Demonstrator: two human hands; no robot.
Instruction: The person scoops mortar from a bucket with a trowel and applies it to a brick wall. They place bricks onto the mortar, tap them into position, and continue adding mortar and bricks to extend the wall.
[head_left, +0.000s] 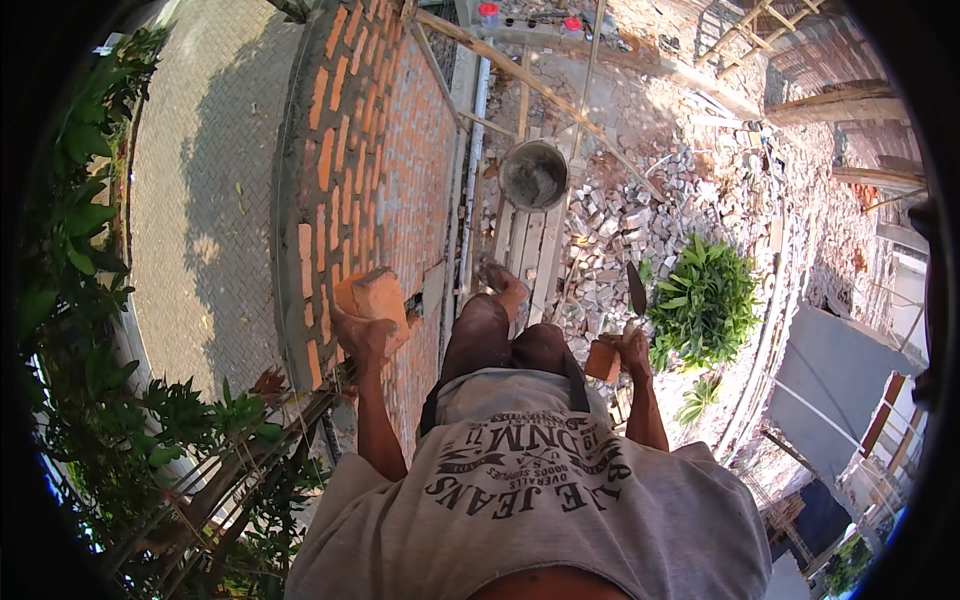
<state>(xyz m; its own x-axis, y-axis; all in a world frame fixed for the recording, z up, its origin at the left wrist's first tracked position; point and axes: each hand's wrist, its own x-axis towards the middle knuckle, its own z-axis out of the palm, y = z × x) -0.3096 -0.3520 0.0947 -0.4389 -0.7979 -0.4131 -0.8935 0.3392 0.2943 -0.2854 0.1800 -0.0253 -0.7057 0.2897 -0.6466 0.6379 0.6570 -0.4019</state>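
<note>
My left hand is closed around an orange brick and holds it beside the brick wall. Mortar shows between the wall's courses and along its left edge. On the other side of my knees, my right hand grips a trowel, its dark pointed blade directed away from me. A smaller orange brick piece sits at the fingers of that same hand. Ahead of my bare foot, a round bucket with wet grey mortar inside stands on wooden planks.
Long planks run forward beside the wall, with bamboo poles crossing above. Broken brick rubble and a leafy green plant lie below to the right. A paved lane runs left of the wall, with foliage along it.
</note>
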